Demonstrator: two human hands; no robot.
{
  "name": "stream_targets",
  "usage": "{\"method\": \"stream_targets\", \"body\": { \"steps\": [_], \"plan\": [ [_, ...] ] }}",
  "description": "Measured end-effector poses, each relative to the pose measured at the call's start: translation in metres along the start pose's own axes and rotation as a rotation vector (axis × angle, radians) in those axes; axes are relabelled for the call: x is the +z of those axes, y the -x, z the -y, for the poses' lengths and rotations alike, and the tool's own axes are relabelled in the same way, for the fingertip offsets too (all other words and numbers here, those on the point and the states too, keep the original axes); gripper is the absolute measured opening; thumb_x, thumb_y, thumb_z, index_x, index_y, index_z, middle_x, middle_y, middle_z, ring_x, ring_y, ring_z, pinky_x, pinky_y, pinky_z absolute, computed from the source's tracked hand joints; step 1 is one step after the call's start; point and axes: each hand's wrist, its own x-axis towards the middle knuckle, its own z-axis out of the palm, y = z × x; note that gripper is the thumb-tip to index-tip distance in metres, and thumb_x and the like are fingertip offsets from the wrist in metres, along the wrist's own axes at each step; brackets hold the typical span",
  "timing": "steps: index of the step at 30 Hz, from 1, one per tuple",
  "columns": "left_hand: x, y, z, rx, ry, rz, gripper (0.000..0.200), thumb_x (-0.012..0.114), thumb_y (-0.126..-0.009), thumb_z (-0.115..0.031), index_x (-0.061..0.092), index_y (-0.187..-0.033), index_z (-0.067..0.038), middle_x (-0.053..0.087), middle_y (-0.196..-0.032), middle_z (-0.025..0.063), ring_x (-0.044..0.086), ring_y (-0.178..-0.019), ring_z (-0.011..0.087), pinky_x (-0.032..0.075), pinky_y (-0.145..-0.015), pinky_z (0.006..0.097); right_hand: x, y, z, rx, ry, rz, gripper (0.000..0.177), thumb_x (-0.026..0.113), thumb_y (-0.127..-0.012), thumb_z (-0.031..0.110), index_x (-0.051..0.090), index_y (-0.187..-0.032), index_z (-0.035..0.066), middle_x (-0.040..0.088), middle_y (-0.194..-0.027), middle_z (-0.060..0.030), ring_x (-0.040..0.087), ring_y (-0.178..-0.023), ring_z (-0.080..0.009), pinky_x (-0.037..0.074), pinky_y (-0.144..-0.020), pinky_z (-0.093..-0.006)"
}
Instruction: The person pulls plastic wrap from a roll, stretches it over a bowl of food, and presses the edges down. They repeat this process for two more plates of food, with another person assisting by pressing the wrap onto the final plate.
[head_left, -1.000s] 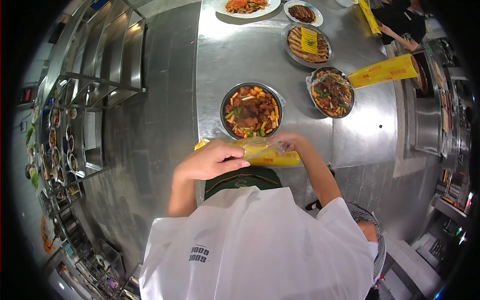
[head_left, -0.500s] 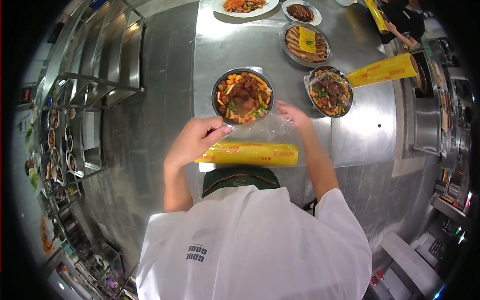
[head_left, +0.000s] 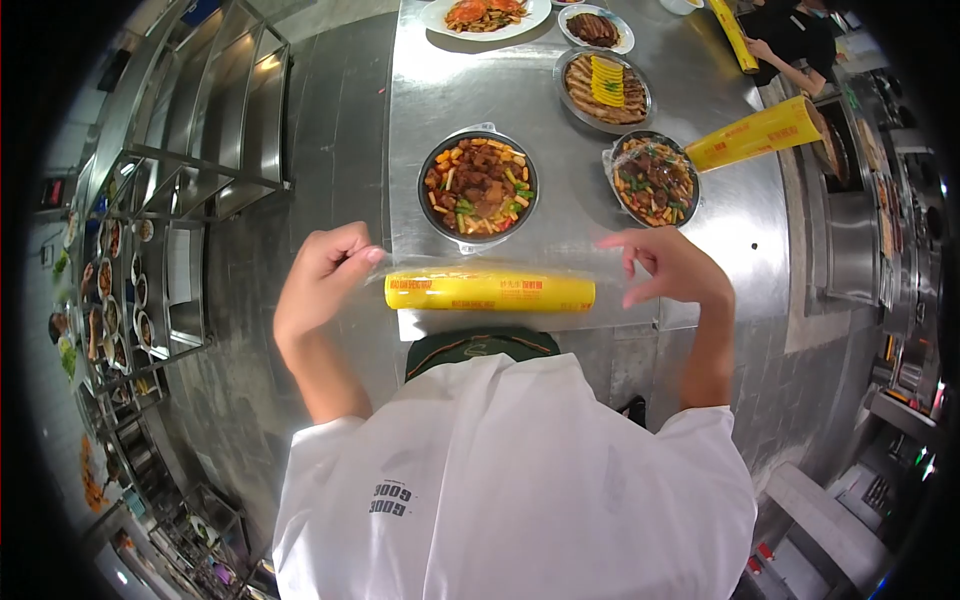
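Note:
My left hand (head_left: 325, 275) is closed in a pinch on the edge of clear cling film (head_left: 430, 265), left of a yellow cling film roll (head_left: 490, 292). The film stretches across the top of the roll. At the roll's right end, my right hand (head_left: 675, 265) has its index finger and thumb apart, fingertips close to the film's right end. Just beyond the roll stands a round dark-rimmed pan (head_left: 478, 190) of braised meat and vegetables, with tabs of film or paper at its rim. To its right is a similar pan (head_left: 655, 180) under clear film.
A second yellow roll (head_left: 755, 135) lies by the right pan. Farther back are a plate of sliced meat (head_left: 605, 90), a smaller meat plate (head_left: 597, 28) and an oval platter (head_left: 487, 14). A person (head_left: 795, 50) stands back right; a steel rack (head_left: 200, 110) is on the left.
Both hands have drawn back from the pan toward me and spread apart. The film has come back over the roll with the left hand, and the right hand's fingers have opened.

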Motion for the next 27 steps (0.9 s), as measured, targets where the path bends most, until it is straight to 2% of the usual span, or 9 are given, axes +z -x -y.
{"method": "stream_targets", "body": {
  "steps": [1, 4, 6, 9, 14, 17, 23, 25, 27],
  "plan": [
    [-0.007, 0.003, -0.005, 0.054, 0.004, 0.017, 0.035, 0.068, -0.096, -0.004, 0.041, -0.074, -0.004, 0.034, -0.064, 0.0027, 0.030, -0.059, 0.0121, 0.027, -0.053, 0.0311, -0.002, 0.009, 0.007, -0.001, 0.001, -0.003, 0.063, 0.092, -0.076, 0.024, 0.069, -0.133, 0.013, 0.064, -0.080, 0.0005, 0.051, -0.066, -0.0116, 0.044, -0.061, -0.0285],
    [-0.014, 0.015, -0.018, 0.190, -0.028, 0.085, 0.034, 0.071, -0.092, -0.004, 0.042, -0.074, -0.004, 0.039, -0.062, 0.0050, 0.036, -0.056, 0.0150, 0.030, -0.052, 0.0308, -0.007, 0.029, 0.027, -0.095, 0.146, -0.059, 0.036, 0.089, -0.079, 0.016, 0.078, -0.112, 0.009, 0.064, -0.078, -0.0010, 0.054, -0.064, -0.0140, 0.045, -0.059, -0.0310],
    [-0.018, 0.024, -0.028, 0.198, -0.065, 0.109, 0.034, 0.075, -0.090, -0.007, 0.046, -0.073, -0.003, 0.045, -0.061, 0.0070, 0.044, -0.054, 0.0197, 0.035, -0.052, 0.0320, -0.008, 0.039, 0.044, -0.215, 0.264, -0.235, 0.014, 0.085, -0.082, 0.011, 0.078, -0.093, 0.006, 0.061, -0.075, -0.0046, 0.058, -0.063, -0.0197, 0.045, -0.058, -0.0327],
    [-0.016, 0.036, -0.035, 0.207, -0.157, 0.193, 0.032, 0.079, -0.089, -0.016, 0.054, -0.072, -0.004, 0.054, -0.064, 0.0087, 0.052, -0.056, 0.0304, 0.039, -0.052, 0.0373, -0.001, 0.049, 0.057, -0.238, 0.245, -0.245, 0.011, 0.084, -0.082, 0.009, 0.076, -0.088, 0.004, 0.059, -0.074, -0.0068, 0.060, -0.065, -0.0237, 0.045, -0.058, -0.0340],
    [-0.019, 0.061, -0.040, 0.264, -0.142, 0.252, 0.033, 0.081, -0.087, -0.023, 0.057, -0.072, -0.006, 0.055, -0.067, 0.0078, 0.057, -0.058, 0.0304, 0.039, -0.051, 0.0401, 0.010, 0.067, 0.056, -0.347, 0.259, -0.145, 0.015, 0.085, -0.077, 0.005, 0.079, -0.092, 0.004, 0.061, -0.073, -0.0054, 0.060, -0.060, -0.0197, 0.046, -0.053, -0.0327],
    [-0.012, 0.077, -0.046, 0.559, -0.085, 0.413, 0.045, 0.082, -0.090, -0.026, 0.049, -0.065, -0.007, 0.045, -0.057, 0.0049, 0.049, -0.046, 0.0264, 0.031, -0.042, 0.0390, 0.017, 0.085, 0.068, -0.454, 0.298, -0.005, 0.017, 0.084, -0.078, 0.007, 0.077, -0.095, 0.007, 0.059, -0.074, -0.0040, 0.061, -0.060, -0.0195, 0.046, -0.051, -0.0335],
    [-0.009, 0.087, -0.074, 0.689, -0.007, 0.494, 0.045, 0.083, -0.089, -0.025, 0.049, -0.063, -0.011, 0.045, -0.056, 0.0009, 0.047, -0.043, 0.0194, 0.029, -0.039, 0.0365, 0.012, 0.100, 0.078, -0.617, 0.288, 0.173, 0.018, 0.078, -0.084, 0.011, 0.075, -0.102, 0.009, 0.052, -0.073, -0.0007, 0.061, -0.058, -0.0157, 0.044, -0.045, -0.0326],
    [-0.015, 0.084, -0.089, 0.789, 0.051, 0.593, 0.044, 0.083, -0.089, -0.026, 0.051, -0.063, -0.012, 0.046, -0.056, 0.0000, 0.048, -0.043, 0.0166, 0.031, -0.039, 0.0349, 0.005, 0.101, 0.076, -0.884, 0.324, 0.251, 0.021, 0.078, -0.086, 0.011, 0.075, -0.106, 0.008, 0.048, -0.071, -0.0011, 0.060, -0.057, -0.0143, 0.043, -0.044, -0.0324],
    [-0.016, 0.080, -0.099, 0.818, 0.032, 0.627, 0.044, 0.084, -0.088, -0.029, 0.052, -0.063, -0.013, 0.046, -0.056, -0.0008, 0.048, -0.044, 0.0154, 0.030, -0.038, 0.0347, 0.004, 0.099, 0.076, -0.886, 0.299, 0.246, 0.021, 0.079, -0.086, 0.012, 0.076, -0.106, 0.007, 0.049, -0.070, -0.0012, 0.060, -0.056, -0.0142, 0.042, -0.043, -0.0327]
  ]
}}
